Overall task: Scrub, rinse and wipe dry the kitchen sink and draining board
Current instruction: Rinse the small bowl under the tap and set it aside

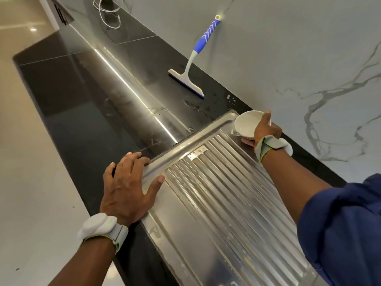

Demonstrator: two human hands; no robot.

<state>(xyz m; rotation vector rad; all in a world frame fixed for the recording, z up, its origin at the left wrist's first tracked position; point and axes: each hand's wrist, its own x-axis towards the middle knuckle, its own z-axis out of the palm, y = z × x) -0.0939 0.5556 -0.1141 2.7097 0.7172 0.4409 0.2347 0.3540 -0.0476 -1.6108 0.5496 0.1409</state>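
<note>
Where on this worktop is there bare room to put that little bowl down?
The widest bare patch is the black counter between the left hand and the squeegee. The ribbed draining board between both hands is bare too. It is crowded at the far corner by the wall, where the right hand holds the bowl.

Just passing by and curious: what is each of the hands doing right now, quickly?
Left hand: open, resting flat on the draining board edge.
Right hand: closed, holding a small white bowl.
</note>
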